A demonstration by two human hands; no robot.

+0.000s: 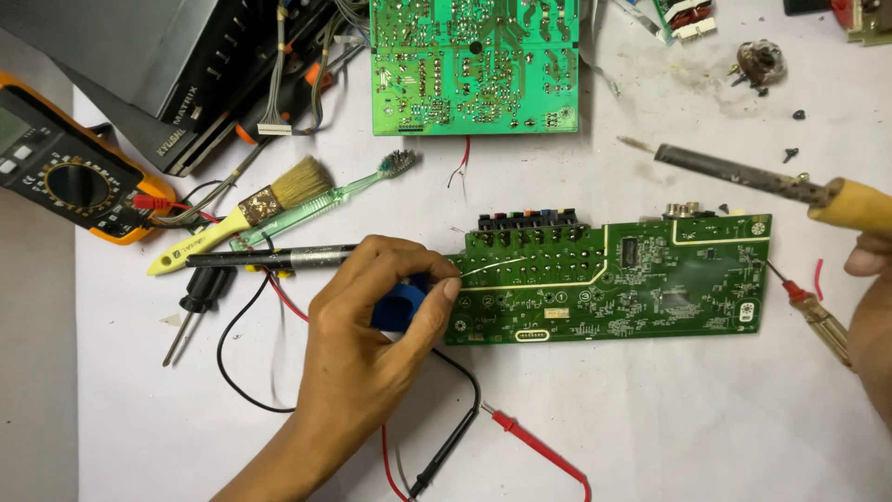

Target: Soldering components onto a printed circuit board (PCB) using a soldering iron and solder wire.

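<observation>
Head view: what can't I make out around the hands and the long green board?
- Blue tool: mostly hidden by the left hand.
- Right hand: cut off by the right edge, grip on the soldering iron unseen.
- Long green board: component markings too small.

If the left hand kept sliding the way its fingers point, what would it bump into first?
The left hand, holding a blue tool, points right. Its fingers are already at the edge of the long green circuit board, so that board comes first. Whether they touch it yet is unclear.
</observation>
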